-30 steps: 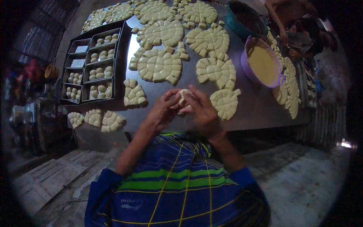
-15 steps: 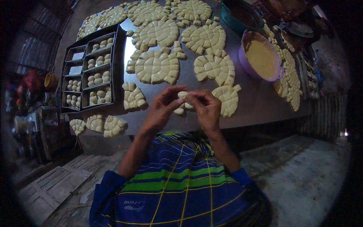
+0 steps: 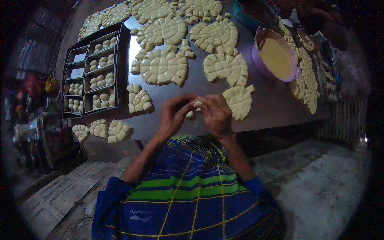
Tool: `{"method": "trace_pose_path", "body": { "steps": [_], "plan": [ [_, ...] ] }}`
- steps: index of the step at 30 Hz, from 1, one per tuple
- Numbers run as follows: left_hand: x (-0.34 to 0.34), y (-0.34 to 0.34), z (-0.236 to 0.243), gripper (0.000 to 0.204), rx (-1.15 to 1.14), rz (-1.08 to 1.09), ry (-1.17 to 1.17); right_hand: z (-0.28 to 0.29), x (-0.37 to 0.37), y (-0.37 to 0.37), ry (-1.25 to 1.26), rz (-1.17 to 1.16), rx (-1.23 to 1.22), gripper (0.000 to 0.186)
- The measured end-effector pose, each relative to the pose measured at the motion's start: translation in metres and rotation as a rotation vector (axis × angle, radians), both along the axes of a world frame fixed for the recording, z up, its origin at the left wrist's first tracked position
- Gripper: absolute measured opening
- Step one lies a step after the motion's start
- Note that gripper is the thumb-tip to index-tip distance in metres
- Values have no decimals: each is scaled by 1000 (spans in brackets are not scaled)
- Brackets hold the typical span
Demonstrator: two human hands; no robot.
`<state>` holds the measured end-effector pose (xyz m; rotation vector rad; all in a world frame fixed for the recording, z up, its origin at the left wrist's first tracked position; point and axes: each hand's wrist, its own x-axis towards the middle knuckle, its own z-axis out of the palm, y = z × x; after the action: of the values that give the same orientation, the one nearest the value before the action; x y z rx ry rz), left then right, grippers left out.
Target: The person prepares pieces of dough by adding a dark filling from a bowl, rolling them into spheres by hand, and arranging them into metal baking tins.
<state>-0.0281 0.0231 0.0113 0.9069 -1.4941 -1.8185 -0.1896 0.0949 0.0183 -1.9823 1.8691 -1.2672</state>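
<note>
1. dough piece (image 3: 198, 105): pinched between the fingertips of your two hands, near the front of the surface (image 3: 272, 108); could tear, should you pinch too hard.
2. cut dough round (image 3: 237, 103): close by your right hand (image 3: 218, 116), contact unclear; an outward swing might smear it.
3. left hand (image 3: 173, 114): fingers curled inward, meeting the right; forearms (image 3: 146, 154) angled together from below.

Dough slabs (image 3: 162, 66) and tray (image 3: 123, 48) on dark table (image 3: 276, 104)
</note>
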Motion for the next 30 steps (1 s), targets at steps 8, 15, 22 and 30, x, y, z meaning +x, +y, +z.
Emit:
{"method": "trace_pose_path", "body": {
  "steps": [8,15,22,30],
  "plan": [
    [0,5,3,22,37,-77,0,10,-5,4,-430,-80,303,17],
    [-18,11,-11,21,94,-97,77,2,-39,12,-670,-9,499,19],
    [-29,4,-12,58,329,-243,213,-10,-36,25,-842,-83,407,20],
    [-13,-14,-23,57,358,-16,321,-72,-48,67,36,-30,309,29]
  ]
}}
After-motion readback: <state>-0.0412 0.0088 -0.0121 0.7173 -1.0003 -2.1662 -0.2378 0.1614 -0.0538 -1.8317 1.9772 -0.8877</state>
